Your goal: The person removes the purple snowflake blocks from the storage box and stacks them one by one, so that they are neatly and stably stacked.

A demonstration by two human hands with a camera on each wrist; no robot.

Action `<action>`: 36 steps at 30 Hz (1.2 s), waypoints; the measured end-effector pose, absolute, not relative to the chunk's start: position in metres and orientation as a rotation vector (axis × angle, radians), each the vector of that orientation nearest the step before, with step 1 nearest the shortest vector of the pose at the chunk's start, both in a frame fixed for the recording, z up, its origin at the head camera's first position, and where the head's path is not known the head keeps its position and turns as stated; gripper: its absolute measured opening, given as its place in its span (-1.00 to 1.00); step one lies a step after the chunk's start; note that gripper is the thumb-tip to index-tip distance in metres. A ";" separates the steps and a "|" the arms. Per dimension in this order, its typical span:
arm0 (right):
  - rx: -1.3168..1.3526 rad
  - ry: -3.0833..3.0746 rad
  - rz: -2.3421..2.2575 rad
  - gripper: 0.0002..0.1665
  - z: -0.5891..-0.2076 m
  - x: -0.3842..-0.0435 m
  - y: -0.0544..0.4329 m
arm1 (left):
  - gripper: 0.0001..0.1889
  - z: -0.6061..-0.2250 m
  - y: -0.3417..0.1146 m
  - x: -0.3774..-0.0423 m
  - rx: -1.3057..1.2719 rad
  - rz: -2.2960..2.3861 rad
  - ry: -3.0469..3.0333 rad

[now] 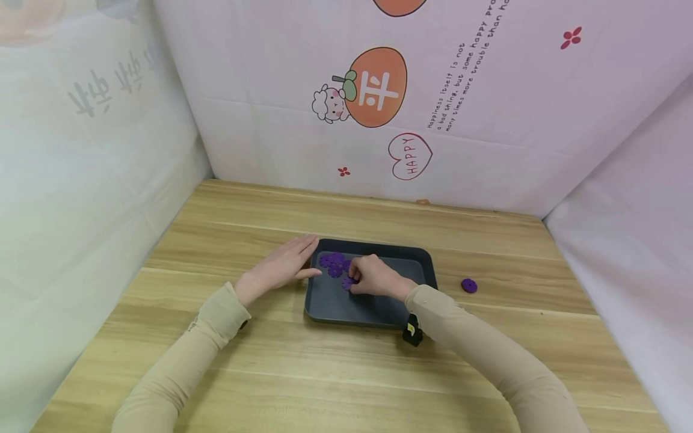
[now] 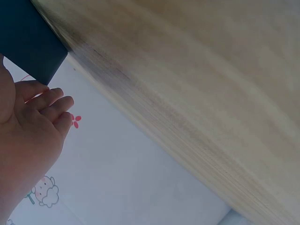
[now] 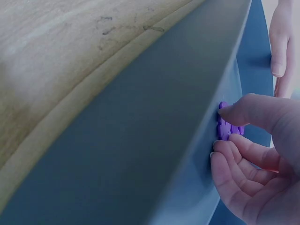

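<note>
A dark grey rectangular tray [image 1: 373,310] lies on the wooden table, with several purple flower-shaped discs [image 1: 335,258] grouped in its far left part. Inside it, my right hand [image 1: 379,278] pinches a purple flower-shaped disc [image 3: 222,123] between thumb and fingers, low over the tray floor. My left hand [image 1: 284,261] rests at the tray's left side, fingers extended along the far left corner and thumb over the rim. In the left wrist view, its fingertips [image 2: 56,92] are right at the tray's corner.
One more purple disc [image 1: 469,285] lies on the table to the right of the tray. A black wrist camera [image 1: 412,332] hangs under the right sleeve, by the tray's near right corner. White printed cloth [image 1: 271,120] walls the table's back and sides.
</note>
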State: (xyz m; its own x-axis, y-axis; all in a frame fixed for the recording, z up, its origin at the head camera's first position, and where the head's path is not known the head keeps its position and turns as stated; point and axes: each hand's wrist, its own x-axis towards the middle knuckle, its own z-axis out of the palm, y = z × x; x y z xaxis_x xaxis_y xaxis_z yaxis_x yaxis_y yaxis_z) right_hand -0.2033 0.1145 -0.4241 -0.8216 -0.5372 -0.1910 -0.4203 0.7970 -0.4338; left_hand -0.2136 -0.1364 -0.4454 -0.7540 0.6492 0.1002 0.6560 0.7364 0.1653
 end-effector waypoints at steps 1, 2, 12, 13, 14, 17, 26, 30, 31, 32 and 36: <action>-0.737 2.684 -0.547 -0.74 -0.424 -0.203 0.115 | -0.18 -0.446 -0.136 -0.214 -1.087 -0.298 -2.896; -0.739 2.686 -0.548 -0.74 -0.424 -0.203 0.116 | -0.18 -0.446 -0.136 -0.214 -1.085 -0.298 -2.899; -0.728 2.681 -0.556 -0.75 -0.421 -0.200 0.125 | -0.18 -0.445 -0.137 -0.211 -1.087 -0.294 -2.885; -0.732 2.680 -0.555 -0.75 -0.420 -0.199 0.126 | -0.17 -0.445 -0.136 -0.211 -1.089 -0.289 -2.881; -0.737 2.679 -0.556 -0.76 -0.420 -0.199 0.127 | -0.17 -0.444 -0.136 -0.211 -1.091 -0.286 -2.878; -0.745 2.679 -0.564 -0.75 -0.418 -0.198 0.131 | -0.16 -0.443 -0.136 -0.210 -1.095 -0.287 -2.877; -0.733 2.713 -0.581 -0.79 -0.418 -0.196 0.149 | -0.17 -0.440 -0.135 -0.209 -1.091 -0.301 -2.903; -0.715 2.734 -0.594 -0.79 -0.416 -0.195 0.160 | -0.17 -0.441 -0.134 -0.210 -1.089 -0.292 -2.907; -0.712 2.742 -0.594 -0.79 -0.415 -0.196 0.163 | -0.17 -0.441 -0.134 -0.210 -1.089 -0.288 -2.906; -0.708 2.748 -0.593 -0.78 -0.414 -0.196 0.166 | -0.17 -0.441 -0.134 -0.210 -1.090 -0.285 -2.905; -0.709 2.766 -0.613 -0.75 -0.411 -0.196 0.179 | -0.17 -0.440 -0.134 -0.211 -1.091 -0.282 -2.905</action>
